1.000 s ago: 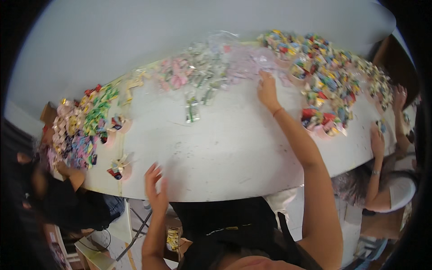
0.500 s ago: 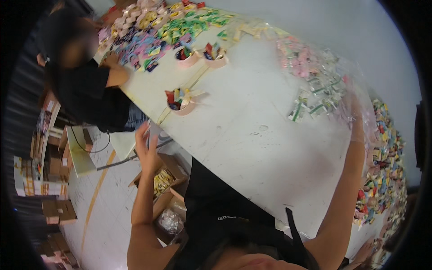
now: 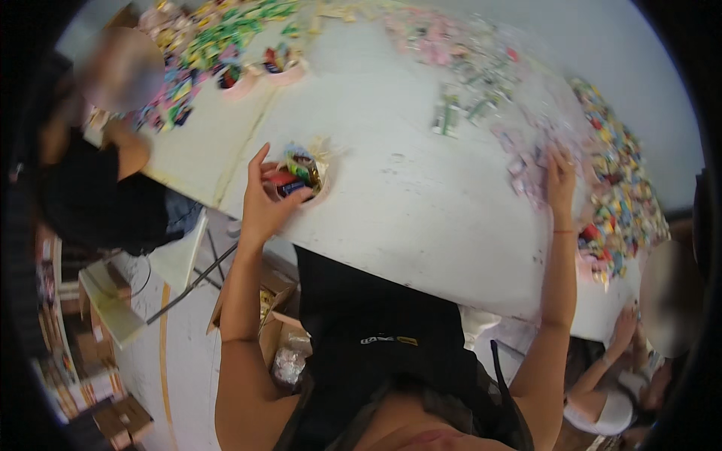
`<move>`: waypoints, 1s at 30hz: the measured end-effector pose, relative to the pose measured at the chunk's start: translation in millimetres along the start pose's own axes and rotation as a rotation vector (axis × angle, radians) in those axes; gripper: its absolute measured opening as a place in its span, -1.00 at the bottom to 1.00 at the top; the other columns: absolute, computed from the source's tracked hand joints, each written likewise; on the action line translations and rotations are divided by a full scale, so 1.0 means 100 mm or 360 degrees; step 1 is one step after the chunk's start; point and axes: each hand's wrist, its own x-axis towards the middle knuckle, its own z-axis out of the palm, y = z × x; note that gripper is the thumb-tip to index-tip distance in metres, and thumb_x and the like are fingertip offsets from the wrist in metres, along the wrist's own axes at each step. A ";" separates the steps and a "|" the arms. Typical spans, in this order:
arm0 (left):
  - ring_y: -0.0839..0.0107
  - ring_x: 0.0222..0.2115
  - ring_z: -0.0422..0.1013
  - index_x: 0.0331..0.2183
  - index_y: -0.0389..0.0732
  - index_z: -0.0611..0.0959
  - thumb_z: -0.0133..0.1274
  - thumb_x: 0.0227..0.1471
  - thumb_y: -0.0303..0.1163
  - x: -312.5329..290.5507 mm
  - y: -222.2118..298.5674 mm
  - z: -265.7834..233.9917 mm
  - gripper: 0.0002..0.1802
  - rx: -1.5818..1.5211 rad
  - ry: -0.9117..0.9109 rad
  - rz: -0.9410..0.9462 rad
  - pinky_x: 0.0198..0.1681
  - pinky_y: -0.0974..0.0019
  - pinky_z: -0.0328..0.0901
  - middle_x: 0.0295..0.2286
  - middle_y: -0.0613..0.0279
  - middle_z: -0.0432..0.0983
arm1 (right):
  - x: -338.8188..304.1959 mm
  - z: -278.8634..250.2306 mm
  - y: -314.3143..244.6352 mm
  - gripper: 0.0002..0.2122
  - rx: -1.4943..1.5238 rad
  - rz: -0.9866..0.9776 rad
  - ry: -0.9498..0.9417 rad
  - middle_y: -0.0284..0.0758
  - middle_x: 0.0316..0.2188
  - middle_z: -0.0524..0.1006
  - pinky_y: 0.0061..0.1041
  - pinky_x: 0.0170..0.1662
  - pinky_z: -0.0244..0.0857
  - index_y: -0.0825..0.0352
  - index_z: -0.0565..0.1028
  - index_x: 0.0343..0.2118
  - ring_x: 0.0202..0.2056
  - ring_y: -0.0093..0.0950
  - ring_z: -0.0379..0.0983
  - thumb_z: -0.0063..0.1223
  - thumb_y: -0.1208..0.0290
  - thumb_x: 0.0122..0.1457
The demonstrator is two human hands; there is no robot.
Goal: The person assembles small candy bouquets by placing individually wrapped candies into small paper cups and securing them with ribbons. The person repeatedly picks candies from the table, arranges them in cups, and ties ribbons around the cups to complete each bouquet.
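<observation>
My left hand point(image 3: 272, 207) is closed round the left side of a small pink round box point(image 3: 324, 194), thumb in front and fingers behind. Red, dark blue and green wrapped packets point(image 3: 299, 171) fill the box, and a pale ribbon bow point(image 3: 322, 154) stands at its rim. Off to the right, my right hand point(image 3: 559, 169) has its fingers curled in at a spread of small pink clear-wrapped packets point(image 3: 524, 167). Blur hides what its fingertips hold.
Two more filled pink boxes point(image 3: 283, 78) stand toward the far left, before heaps of green packets point(image 3: 235, 28). White-and-green packets point(image 3: 449, 113) lie farther back. A multicoloured packet pile point(image 3: 620, 177) runs along the right. One co-worker point(image 3: 113, 180) is at left, another person point(image 3: 613, 376) at lower right.
My left hand has risen from beside the table edge to the pink box, which has shifted toward me. My right hand has drawn back from under clear plastic. The view has shifted.
</observation>
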 end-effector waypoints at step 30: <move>0.14 -0.08 0.35 0.08 -0.19 0.45 0.19 0.07 -0.43 -0.18 0.26 1.02 -0.48 0.0110 -0.0336 0.0462 0.02 0.24 0.25 -0.10 0.03 0.40 | -0.52 0.77 -2.55 -0.81 0.0797 -0.0800 -0.0893 -0.15 -0.35 0.54 -0.28 -0.26 0.39 0.31 0.54 -0.22 -0.33 -0.17 0.49 0.10 0.62 0.09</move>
